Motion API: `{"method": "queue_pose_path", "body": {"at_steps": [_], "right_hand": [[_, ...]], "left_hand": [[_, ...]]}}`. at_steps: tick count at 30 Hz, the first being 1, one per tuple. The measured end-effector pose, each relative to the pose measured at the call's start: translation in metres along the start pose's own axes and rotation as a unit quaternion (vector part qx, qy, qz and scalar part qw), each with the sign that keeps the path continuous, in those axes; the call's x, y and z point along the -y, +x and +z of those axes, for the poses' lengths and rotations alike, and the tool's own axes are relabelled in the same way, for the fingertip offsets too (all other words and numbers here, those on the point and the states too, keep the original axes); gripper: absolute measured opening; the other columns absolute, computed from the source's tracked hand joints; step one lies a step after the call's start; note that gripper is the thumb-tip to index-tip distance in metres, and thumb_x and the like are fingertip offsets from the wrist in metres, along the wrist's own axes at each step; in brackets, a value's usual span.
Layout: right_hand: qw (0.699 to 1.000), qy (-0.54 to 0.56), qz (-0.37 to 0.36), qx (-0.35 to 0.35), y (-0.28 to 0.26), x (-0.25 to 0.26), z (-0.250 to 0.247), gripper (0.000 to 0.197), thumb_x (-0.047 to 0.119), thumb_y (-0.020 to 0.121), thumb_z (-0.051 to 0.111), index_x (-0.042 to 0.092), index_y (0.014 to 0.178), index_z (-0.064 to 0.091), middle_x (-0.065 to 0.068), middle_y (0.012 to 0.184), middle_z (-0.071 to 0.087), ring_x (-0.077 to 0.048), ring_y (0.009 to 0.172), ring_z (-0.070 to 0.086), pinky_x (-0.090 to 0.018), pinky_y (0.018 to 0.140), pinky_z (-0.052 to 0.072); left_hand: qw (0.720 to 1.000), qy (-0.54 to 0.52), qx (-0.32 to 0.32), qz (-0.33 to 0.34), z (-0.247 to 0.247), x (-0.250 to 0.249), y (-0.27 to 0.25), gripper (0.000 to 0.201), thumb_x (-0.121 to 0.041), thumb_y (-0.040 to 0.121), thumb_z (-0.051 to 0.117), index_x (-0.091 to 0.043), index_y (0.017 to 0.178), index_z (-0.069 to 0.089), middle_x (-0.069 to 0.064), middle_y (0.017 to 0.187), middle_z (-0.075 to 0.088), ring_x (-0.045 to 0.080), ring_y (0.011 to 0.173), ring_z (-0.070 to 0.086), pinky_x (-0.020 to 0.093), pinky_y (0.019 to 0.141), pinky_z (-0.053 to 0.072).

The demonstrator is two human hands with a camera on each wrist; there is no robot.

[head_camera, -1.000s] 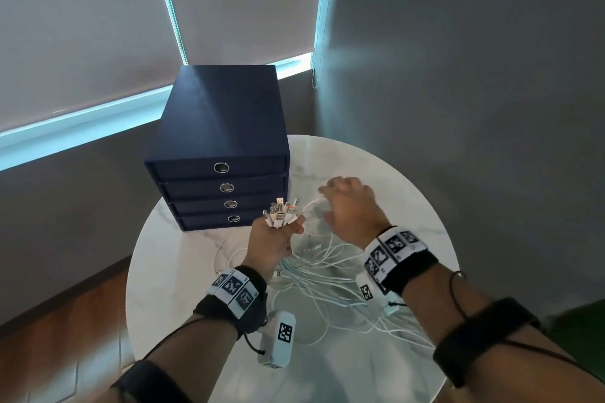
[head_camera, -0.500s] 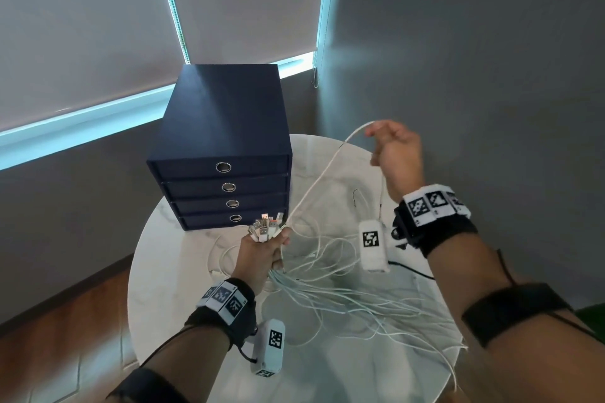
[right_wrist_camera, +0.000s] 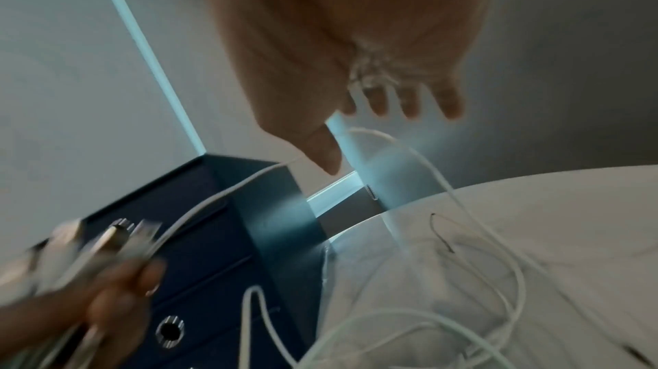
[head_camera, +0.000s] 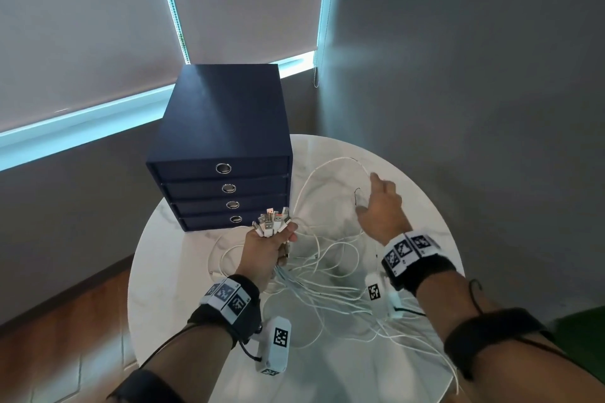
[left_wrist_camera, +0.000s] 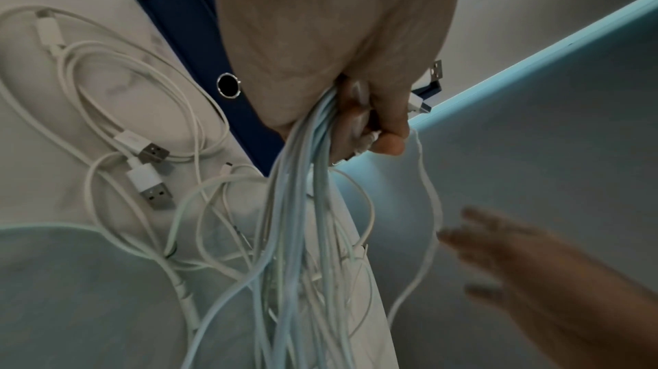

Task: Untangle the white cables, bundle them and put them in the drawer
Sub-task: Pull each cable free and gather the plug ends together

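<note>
Left hand [head_camera: 266, 247] grips plugs [head_camera: 271, 221]; right hand [head_camera: 381, 208] open at 2 o'clock. Cables [head_camera: 330, 275] mostly tangled on desk [head_camera: 170, 271], drawers [head_camera: 222, 188] closed.

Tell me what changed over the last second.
The right hand lifted one white cable up high, then dropped back toward the table with fingers now spread, letting the cable fall in a loose arc. The left hand still grips the plug bundle; the drawer unit stayed shut.
</note>
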State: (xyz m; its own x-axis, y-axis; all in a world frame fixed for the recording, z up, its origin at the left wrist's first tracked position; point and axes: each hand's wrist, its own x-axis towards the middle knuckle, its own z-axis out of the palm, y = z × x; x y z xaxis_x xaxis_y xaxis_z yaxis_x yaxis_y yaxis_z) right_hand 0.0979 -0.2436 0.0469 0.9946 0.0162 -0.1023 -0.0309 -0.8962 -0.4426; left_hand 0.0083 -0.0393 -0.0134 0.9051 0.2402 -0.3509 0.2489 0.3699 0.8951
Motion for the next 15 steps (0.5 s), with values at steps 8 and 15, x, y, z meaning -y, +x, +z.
{"method": "queue_pose_path", "body": {"at_steps": [8,15], "right_hand": [[0.94,-0.013,-0.339,0.021,-0.019,0.031,0.034,0.032,0.024,0.095,0.057,0.023,0.127,0.062,0.005,0.123,0.056,-0.019,0.111,0.047,-0.036,0.096,0.046],[0.948,0.039,-0.314,0.043,-0.011,0.027,0.037,0.007,0.028,0.09,0.066,0.023,0.091,0.071,0.009,0.096,0.05,-0.003,0.072,0.05,-0.018,0.069,0.039]], "left_hand": [[1.0,0.013,0.021,0.007,0.007,-0.004,-0.002,0.014,-0.01,0.09,0.071,-0.009,0.078,0.065,0.0,0.057,0.06,0.009,0.041,0.038,0.02,0.04,0.027],[0.999,0.024,0.028,-0.004,-0.001,0.002,-0.002,0.017,-0.015,0.088,0.075,-0.006,0.076,0.066,0.005,0.064,0.061,0.011,0.043,0.034,0.02,0.041,0.028]]}}
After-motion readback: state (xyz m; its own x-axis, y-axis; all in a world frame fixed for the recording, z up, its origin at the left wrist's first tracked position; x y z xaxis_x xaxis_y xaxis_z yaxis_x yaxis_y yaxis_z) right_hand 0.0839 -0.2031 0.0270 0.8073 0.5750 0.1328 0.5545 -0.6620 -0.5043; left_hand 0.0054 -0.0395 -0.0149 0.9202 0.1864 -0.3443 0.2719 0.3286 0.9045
